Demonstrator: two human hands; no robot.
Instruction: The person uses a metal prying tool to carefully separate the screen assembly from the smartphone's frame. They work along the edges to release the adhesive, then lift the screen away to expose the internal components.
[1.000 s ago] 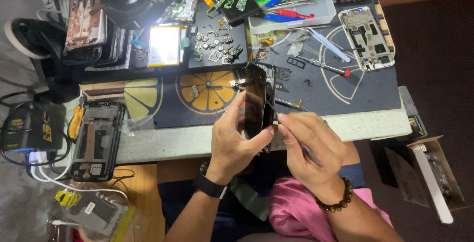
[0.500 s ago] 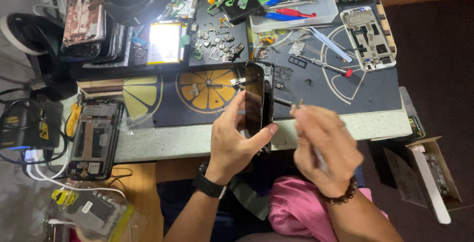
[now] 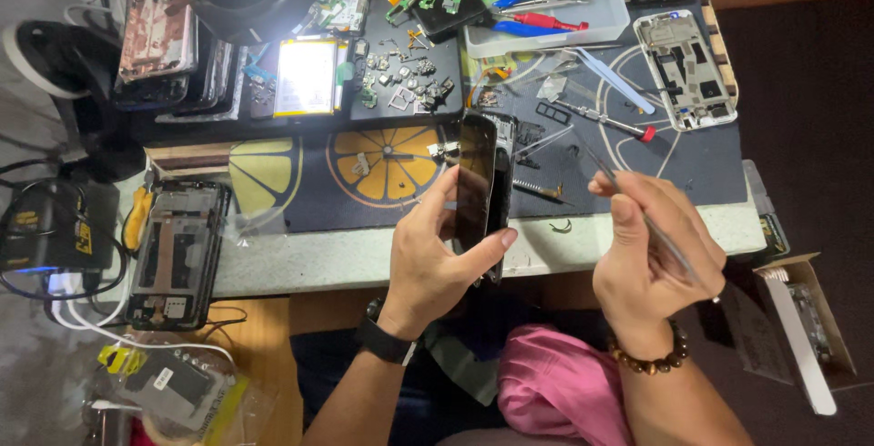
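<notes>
The dark phone (image 3: 480, 187) is gripped on its edge by the left hand (image 3: 435, 259), above the near edge of the bench (image 3: 364, 259). Thin tweezers (image 3: 642, 218) are pinched in the right hand (image 3: 651, 259), just beside it. The phone should be kept steady, and the tips brought in slowly.

Open passage lies along the pale front edge of the bench (image 3: 364, 259), between the opened phone frame (image 3: 175, 253) at far left and the left hand (image 3: 435, 259). A gap separates this hand from the right hand (image 3: 651, 250). Farther back, the dark work mat (image 3: 692, 159) is crowded: loose small parts (image 3: 401, 77), a red-handled screwdriver (image 3: 605, 120), a clear tool tray (image 3: 546, 9) and a second phone frame (image 3: 685, 68) block reach.
</notes>
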